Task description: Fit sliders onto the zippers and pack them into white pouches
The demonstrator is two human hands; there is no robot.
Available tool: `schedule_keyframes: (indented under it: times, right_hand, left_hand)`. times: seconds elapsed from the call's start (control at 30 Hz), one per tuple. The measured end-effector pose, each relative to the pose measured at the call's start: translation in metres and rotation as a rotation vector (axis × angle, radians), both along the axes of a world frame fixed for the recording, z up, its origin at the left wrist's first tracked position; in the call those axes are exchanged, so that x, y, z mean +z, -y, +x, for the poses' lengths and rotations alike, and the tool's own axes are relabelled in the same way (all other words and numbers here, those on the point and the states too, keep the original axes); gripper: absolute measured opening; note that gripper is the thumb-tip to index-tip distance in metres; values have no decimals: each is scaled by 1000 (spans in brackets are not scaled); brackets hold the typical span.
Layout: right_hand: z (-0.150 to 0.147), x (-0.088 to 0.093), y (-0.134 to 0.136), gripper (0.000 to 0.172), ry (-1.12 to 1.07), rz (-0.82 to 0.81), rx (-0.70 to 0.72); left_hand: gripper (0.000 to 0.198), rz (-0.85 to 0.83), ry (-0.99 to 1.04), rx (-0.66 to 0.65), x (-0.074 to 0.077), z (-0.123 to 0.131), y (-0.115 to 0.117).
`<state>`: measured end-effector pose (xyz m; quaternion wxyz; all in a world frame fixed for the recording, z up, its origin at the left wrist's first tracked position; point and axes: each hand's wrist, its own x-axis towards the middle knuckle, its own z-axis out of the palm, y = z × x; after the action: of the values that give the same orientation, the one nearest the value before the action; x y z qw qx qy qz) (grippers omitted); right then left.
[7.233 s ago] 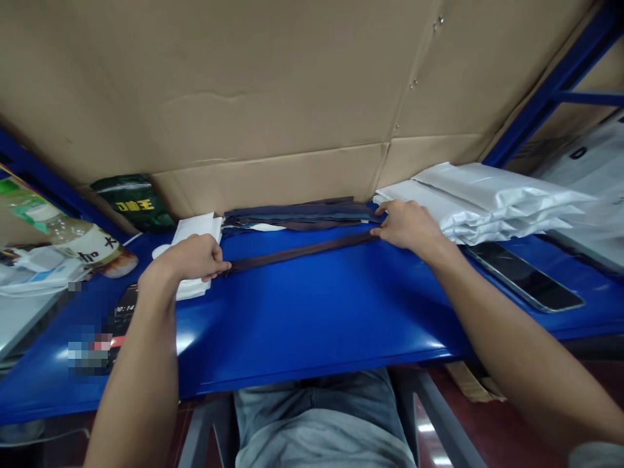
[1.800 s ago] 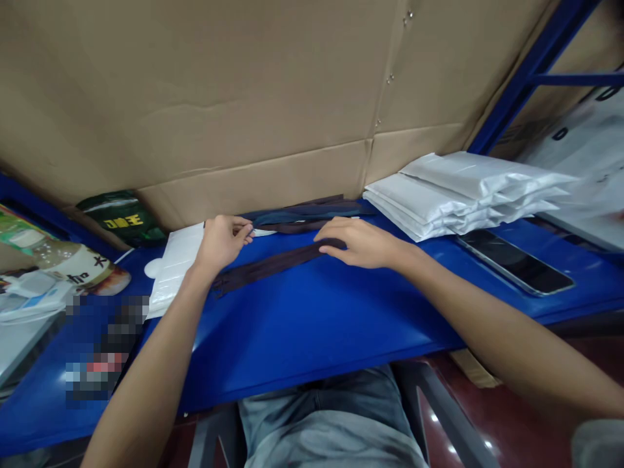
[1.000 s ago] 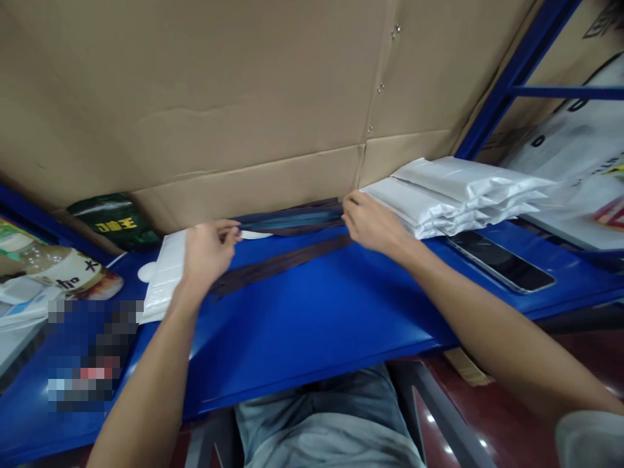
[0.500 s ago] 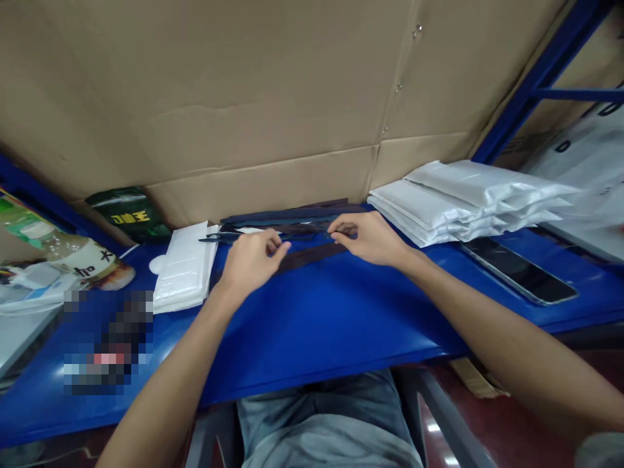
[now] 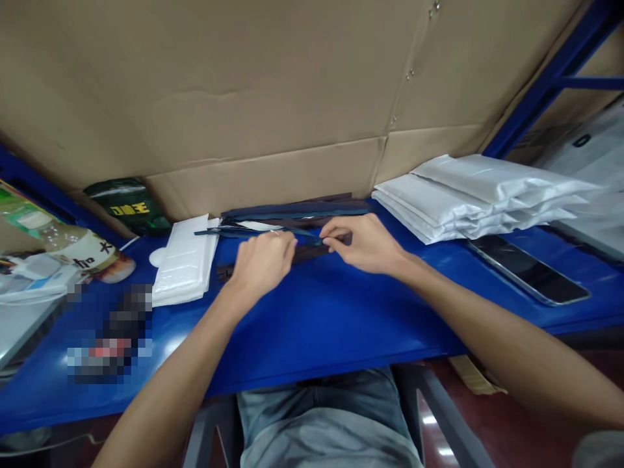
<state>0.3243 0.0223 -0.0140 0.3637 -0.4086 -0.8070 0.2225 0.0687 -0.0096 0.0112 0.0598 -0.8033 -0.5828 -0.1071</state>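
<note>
My right hand (image 5: 358, 240) pinches the end of a thin dark blue strip (image 5: 305, 233), thumb and fingertips together. My left hand (image 5: 263, 260) has its fingers curled closed on the same strip, with its back towards me and the grip itself mostly hidden. The strip's other end pokes out left of that hand, over the edge of a white packet stack. Just beyond both hands lie several long dark blue and brown strips (image 5: 292, 211), flat and side by side. A brown strip (image 5: 312, 252) lies under and between the hands.
White padded packets (image 5: 453, 201) are piled at right, beside a black phone (image 5: 531, 270). Flat white packets (image 5: 182, 263) lie left, near a dark green pouch (image 5: 124, 207) and a drink bottle (image 5: 88, 250). A cardboard wall (image 5: 263, 84) closes off the back of the blue tabletop (image 5: 312, 318).
My left thumb and fingers have closed together, and that hand has shifted slightly right. My right hand has moved a little left, so the two are closer. The view has shifted slightly.
</note>
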Motion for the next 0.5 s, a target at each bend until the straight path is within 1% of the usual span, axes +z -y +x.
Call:
schedule_keyframes:
  times: [0.07,0.1,0.17,0.2,0.27,0.37,0.43,0.5]
  right_hand:
    - [13,5,-7,13,-1,-38,-92]
    - [18,6,-10,13,-14,-66,-128]
    - [22,7,-13,13,-53,-122,-145]
    - [20,6,-12,14,-70,-141,-127]
    - [10,3,-7,14,-86,-155,-57]
    - [-10,-3,6,12,-99,-132,37]
    - [-19,-5,12,12,-122,-114,62]
    - [-22,-5,14,12,-135,-104,59]
  left_hand:
    - [34,42,39,107,6,-18,-7]
    - [33,48,80,134,9,-25,-10]
    - [32,28,184,112,10,-30,-12]
    - [33,3,231,74,9,-27,-11]
    - [35,-63,287,-20,4,-14,-5]
    - [31,-126,266,-94,-6,10,6]
    - [29,-110,231,-109,-11,20,10]
    - [31,-68,216,-118,-14,23,11]
